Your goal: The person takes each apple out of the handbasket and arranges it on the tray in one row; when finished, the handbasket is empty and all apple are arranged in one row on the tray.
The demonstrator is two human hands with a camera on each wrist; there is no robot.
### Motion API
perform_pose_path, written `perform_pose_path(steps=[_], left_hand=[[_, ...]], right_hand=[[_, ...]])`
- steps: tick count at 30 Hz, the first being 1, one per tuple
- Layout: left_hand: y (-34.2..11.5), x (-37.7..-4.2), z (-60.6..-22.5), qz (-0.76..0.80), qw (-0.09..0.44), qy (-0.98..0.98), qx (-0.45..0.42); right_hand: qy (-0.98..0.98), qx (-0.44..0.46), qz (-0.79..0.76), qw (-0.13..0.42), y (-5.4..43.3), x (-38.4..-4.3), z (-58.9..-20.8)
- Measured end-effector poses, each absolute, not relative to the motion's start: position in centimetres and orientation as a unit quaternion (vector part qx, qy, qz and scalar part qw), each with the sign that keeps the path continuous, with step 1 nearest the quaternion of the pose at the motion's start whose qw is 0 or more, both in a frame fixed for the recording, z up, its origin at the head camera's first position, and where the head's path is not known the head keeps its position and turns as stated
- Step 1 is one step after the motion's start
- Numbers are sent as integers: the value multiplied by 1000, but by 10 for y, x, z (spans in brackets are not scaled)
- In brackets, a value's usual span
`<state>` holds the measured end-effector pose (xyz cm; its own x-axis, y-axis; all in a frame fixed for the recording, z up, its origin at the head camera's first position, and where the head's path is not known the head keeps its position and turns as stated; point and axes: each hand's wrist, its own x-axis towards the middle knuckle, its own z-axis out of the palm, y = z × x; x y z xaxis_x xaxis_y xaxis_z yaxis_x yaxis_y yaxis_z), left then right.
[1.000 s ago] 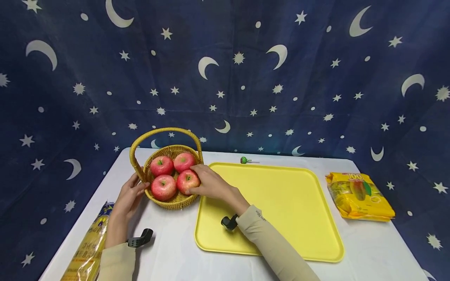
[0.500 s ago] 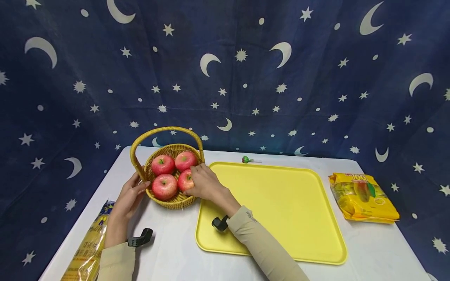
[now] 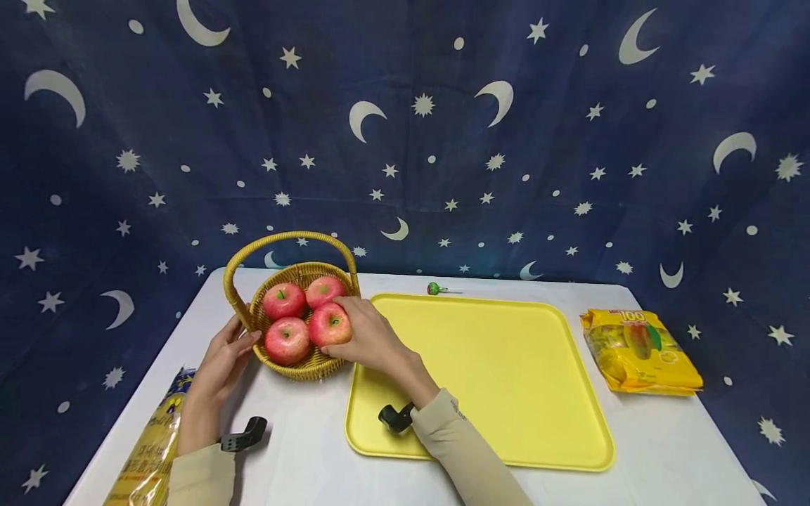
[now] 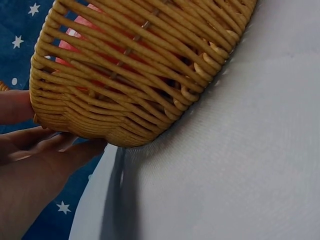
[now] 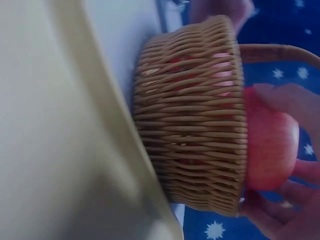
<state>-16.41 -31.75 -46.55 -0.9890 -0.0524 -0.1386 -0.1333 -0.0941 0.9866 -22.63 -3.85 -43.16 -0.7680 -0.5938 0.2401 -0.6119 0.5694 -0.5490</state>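
Observation:
A round wicker basket (image 3: 306,369) with a tall arched handle stands at the table's left and holds several red apples. My left hand (image 3: 221,358) grips its left rim; in the left wrist view, the thumb lies at the rim of the basket (image 4: 130,75) and the other fingers touch its outer side. My right hand (image 3: 373,337) holds the front-right apple (image 3: 330,325) with fingers and thumb around it. In the right wrist view, that apple (image 5: 270,145) sticks up past the basket's rim. The other apples, such as the front-left one (image 3: 287,341), lie inside.
A yellow tray (image 3: 481,379) lies right of the basket, under the right forearm. A lollipop (image 3: 434,289) lies behind it. A yellow bag of mango sweets (image 3: 645,351) is at the right. A long packet (image 3: 148,450) lies by the left forearm. A starry cloth hangs behind.
My right hand has closed around the front-right apple and raised it a little, so more of the apple shows. The left hand stays on the basket. The head view has shifted slightly.

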Motion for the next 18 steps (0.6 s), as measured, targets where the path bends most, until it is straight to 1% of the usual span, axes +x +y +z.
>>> perform_pose_path(steps=[3, 7, 18], left_hand=[[-317, -164, -466, 738, 27, 671, -63], [-317, -163, -466, 741, 22, 669, -56], [-318, -162, -464, 735, 35, 674, -64]], right_hand=[[-858, 330, 393, 7, -28, -220, -429], [-837, 320, 444, 9, -15, -213, -427], [-829, 304, 469, -2, 14, -205, -426]])
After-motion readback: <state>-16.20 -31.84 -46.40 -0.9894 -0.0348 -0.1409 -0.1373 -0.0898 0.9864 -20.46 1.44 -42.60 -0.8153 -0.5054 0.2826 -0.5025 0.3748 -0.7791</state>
